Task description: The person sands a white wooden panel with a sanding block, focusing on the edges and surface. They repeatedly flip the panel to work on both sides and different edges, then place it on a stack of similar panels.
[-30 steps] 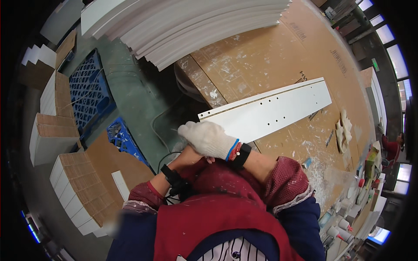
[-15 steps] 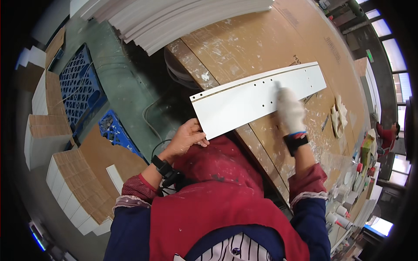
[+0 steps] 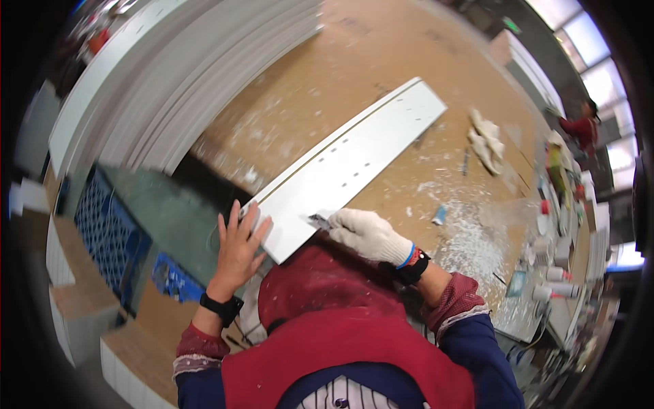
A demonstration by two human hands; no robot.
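Along the right rim of the head view, small white bottles and cans (image 3: pixel 553 283) crowd the bench edge, their labels too small and bent to make out; a green sign (image 3: pixel 512 25) glows at the upper right. A stack of white boards (image 3: pixel 170 88) fills the upper left, cut off by the rim, and a blue crate (image 3: pixel 109 228) sits at the left, partly hidden. At centre, a long white panel (image 3: pixel 354 163) lies flat on the dusty brown worktable (image 3: pixel 381 61), running from lower left to upper right, with rows of small drilled holes along it and a thin brown edge line. Its near end overhangs the table edge. The bare left hand (image 3: pixel 238 249) rests spread-fingered and flat against that end, gripping nothing. The gloved right hand (image 3: pixel 368 235) is curled around a small dark tool (image 3: pixel 319 220) pressed to the panel; what kind of tool is unclear.
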